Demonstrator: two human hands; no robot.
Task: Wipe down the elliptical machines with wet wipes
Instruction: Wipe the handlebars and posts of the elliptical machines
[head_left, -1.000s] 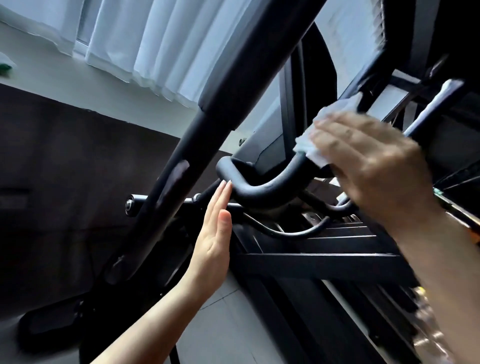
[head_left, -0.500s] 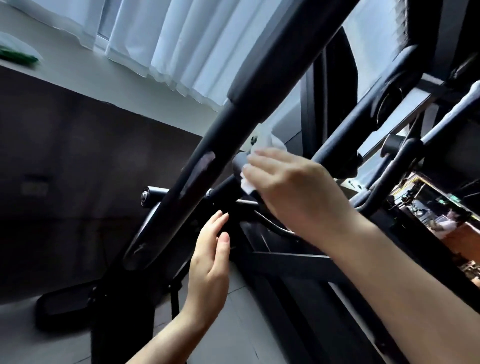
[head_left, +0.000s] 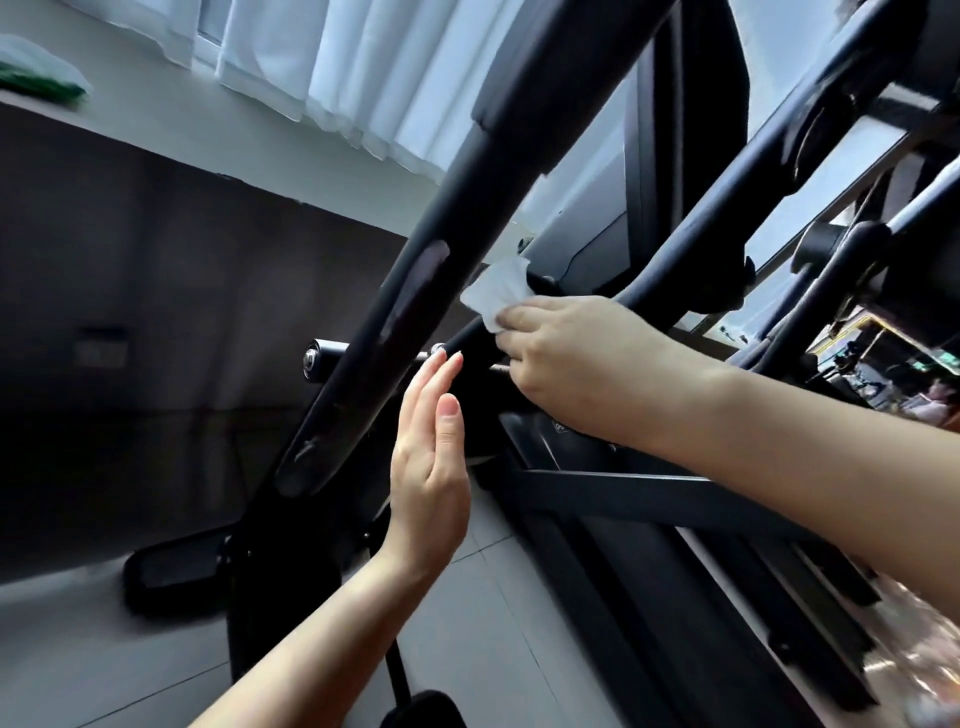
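While white curtains (head_left: 332, 67) hang over a pale sill and grey floor tiles (head_left: 498, 613), the right hand (head_left: 582, 358) grips a wet wipe (head_left: 496, 293) around the elliptical's dark handlebar (head_left: 675, 260); the left hand (head_left: 431, 467) hovers flat, fingers straight, beside the slanted arm (head_left: 415, 291).

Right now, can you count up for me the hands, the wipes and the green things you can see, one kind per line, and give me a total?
Hands: 2, the left hand flat and free, the right hand holding the wipe on a black bar
Wipes: 1, a white wipe
Green things: 1, a green packet on the ledge
Total: 4
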